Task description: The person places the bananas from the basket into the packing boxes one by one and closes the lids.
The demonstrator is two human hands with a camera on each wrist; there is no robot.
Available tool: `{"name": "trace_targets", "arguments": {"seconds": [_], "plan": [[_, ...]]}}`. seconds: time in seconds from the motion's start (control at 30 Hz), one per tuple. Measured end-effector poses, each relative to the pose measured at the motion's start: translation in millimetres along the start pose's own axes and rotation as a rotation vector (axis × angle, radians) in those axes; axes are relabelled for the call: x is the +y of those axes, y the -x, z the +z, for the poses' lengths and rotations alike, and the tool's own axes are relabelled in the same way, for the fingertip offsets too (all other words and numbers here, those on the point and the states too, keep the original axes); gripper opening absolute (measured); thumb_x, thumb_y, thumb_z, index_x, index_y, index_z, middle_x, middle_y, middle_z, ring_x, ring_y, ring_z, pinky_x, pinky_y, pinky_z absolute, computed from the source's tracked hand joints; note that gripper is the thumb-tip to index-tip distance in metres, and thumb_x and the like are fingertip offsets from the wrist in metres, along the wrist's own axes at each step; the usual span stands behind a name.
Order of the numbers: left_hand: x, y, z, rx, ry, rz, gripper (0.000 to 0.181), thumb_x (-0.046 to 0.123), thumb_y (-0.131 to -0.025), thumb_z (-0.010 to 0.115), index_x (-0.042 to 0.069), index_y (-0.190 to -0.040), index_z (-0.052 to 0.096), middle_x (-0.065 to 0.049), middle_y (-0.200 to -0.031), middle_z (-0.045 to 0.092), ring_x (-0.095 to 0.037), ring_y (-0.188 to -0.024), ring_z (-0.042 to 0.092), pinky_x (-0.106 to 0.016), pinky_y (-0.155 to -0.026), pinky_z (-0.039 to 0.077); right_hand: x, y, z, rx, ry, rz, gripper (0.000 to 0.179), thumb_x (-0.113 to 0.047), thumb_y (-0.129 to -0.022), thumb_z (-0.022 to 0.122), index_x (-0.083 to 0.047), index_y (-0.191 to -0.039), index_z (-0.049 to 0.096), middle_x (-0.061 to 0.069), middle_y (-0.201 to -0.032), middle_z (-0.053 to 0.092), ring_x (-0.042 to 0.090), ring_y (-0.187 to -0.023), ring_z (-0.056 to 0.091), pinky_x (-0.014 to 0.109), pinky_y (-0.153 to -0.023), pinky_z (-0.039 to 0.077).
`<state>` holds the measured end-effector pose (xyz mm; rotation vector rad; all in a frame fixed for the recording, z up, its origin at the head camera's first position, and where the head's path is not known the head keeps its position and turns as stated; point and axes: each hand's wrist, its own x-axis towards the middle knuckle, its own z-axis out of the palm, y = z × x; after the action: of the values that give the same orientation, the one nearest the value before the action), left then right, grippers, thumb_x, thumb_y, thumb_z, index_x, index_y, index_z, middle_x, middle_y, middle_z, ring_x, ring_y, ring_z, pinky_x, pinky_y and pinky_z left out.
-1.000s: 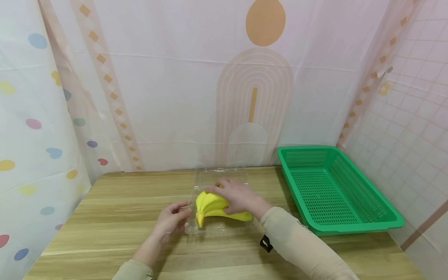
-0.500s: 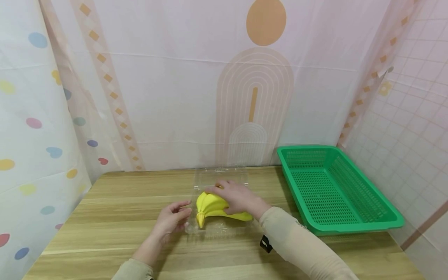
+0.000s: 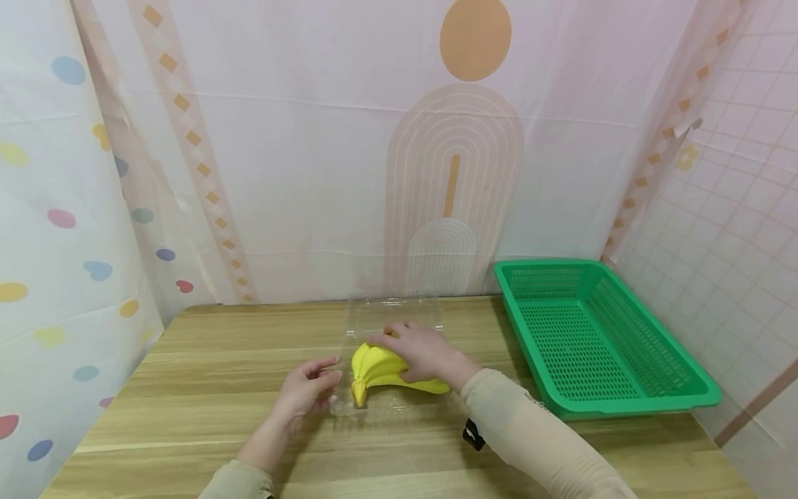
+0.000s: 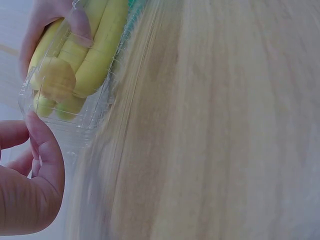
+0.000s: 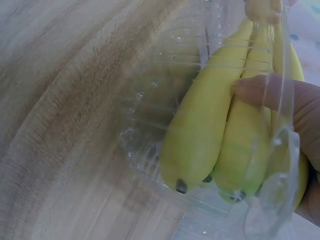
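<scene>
A bunch of yellow bananas (image 3: 380,365) lies in an opened clear plastic clamshell box (image 3: 394,405), its stem end pointing left and toward me. My right hand (image 3: 420,352) grips the bunch from above, fingers over the far side and thumb on the near side. In the right wrist view that thumb (image 5: 260,90) presses on the bananas (image 5: 200,120) behind the box's clear wall, dark tips showing. At the box's left edge, my left hand (image 3: 305,391) pinches the rim between thumb and fingers. The left wrist view shows its fingertips right at the box's corner.
The clear lid (image 3: 393,315) lies folded back behind the bananas, toward the curtain. A green slotted basket (image 3: 630,407) stands at the right of the wooden table (image 3: 218,374). Printed curtains (image 3: 312,173) hang along the back and sides.
The stem end of the bananas has shifted very slightly to the right within the box. Both hands keep nearly the same places.
</scene>
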<state>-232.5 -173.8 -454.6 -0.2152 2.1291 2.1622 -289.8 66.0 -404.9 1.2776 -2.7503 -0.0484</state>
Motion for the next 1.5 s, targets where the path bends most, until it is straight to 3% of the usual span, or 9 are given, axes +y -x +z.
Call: {"name": "trace_targets", "arguments": {"seconds": [0.2,0.8,1.13,1.5], "plan": [[1.1,0.3,-0.2,0.0,-0.005,-0.001,0.045,0.002,-0.093,0.066,-0.008,-0.134,0.053,-0.002,-0.09,0.059,-0.012,-0.074,0.056,-0.022,-0.061,0.054,0,-0.9,2,-0.01,-0.012,0.015,0.081,-0.023,-0.08,0.083,-0.029,-0.149,0.041,0.007,-0.136,0.052,0.028,-0.114,0.055,0.041,-0.084,0.055],[2.6,1.6,-0.7,-0.012,-0.011,-0.01,0.046,0.005,-0.093,0.067,-0.007,-0.136,0.052,-0.003,-0.093,0.059,-0.012,-0.076,0.057,-0.024,-0.063,0.055,-2,5.9,1,-0.009,-0.053,0.034,0.077,-0.03,-0.083,0.079,-0.029,-0.149,0.041,0.007,-0.143,0.048,0.027,-0.125,0.05,0.045,-0.095,0.05],[2.3,1.1,-0.8,-0.008,-0.006,-0.013,0.046,0.003,-0.093,0.066,-0.008,-0.135,0.052,-0.003,-0.092,0.059,-0.012,-0.074,0.056,-0.023,-0.062,0.054,1,16.3,-8,0.023,-0.168,0.021,0.077,-0.037,-0.084,0.078,-0.023,-0.15,0.042,0.011,-0.145,0.047,0.03,-0.127,0.05,0.048,-0.099,0.048],[2.1,1.5,-0.5,-0.009,-0.004,-0.014,0.045,0.003,-0.093,0.066,-0.008,-0.135,0.052,-0.003,-0.092,0.059,-0.012,-0.075,0.056,-0.023,-0.063,0.054,8,26.8,-8,0.084,-0.268,0.001,0.078,-0.041,-0.084,0.077,-0.023,-0.151,0.04,0.006,-0.145,0.047,0.026,-0.129,0.048,0.045,-0.104,0.044]]}}
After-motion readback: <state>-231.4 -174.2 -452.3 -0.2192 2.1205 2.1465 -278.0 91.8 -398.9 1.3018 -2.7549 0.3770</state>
